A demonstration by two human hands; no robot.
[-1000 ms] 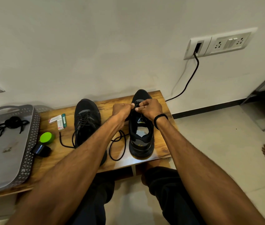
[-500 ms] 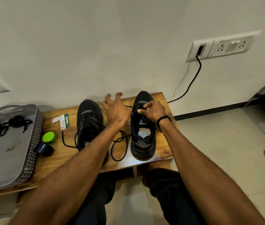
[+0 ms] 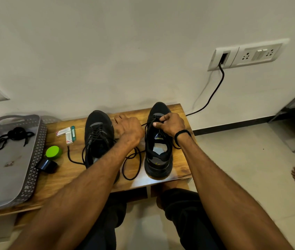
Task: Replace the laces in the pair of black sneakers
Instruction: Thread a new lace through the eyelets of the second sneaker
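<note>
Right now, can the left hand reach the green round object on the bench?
Probably yes, but not straight: the left hand seems to hold a lace, and the left sneaker stands between it and the green round object. It must lift over.

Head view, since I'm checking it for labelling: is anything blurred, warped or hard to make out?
Head view: soft, even light, faint shadows on the wall; wide-angle bend tilts the socket plate and stretches the forearms; the left hand is slightly smeared; the black lace nearly vanishes against the right sneaker; pale sheen on the bench front edge.
</note>
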